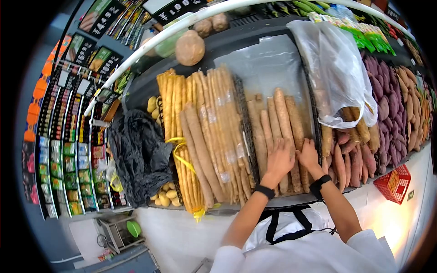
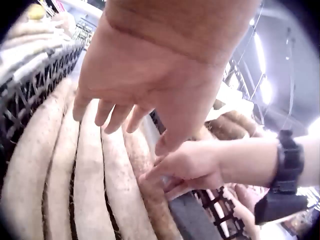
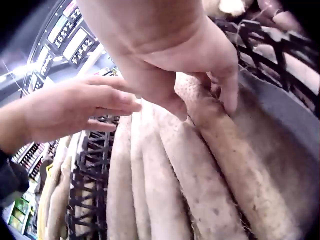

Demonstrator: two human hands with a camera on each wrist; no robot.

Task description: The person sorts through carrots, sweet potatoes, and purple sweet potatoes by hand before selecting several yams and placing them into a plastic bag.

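Observation:
Several long tan yams (image 1: pixel 283 113) lie side by side between black lattice dividers. My right hand (image 1: pixel 309 155) grips the rightmost yam (image 3: pixel 235 150), with thumb on one side and fingers curled over the other, in the right wrist view. My left hand (image 1: pixel 281 159) is over the neighbouring yams (image 2: pixel 92 170), its fingers loosely extended and holding nothing. In the left wrist view its thumb is close to the right hand (image 2: pixel 192 162). Each wrist wears a black band (image 1: pixel 321 184).
Left of the divider (image 3: pixel 90 185) lie wrapped yams (image 1: pixel 227 118), a yellow-tied bundle (image 1: pixel 186 168) and a black plastic bag (image 1: pixel 139 154). To the right are a white plastic bag (image 1: pixel 337 68), sweet potatoes (image 1: pixel 355 166) and purple roots (image 1: pixel 387 104). A red basket (image 1: pixel 393 184) stands on the floor.

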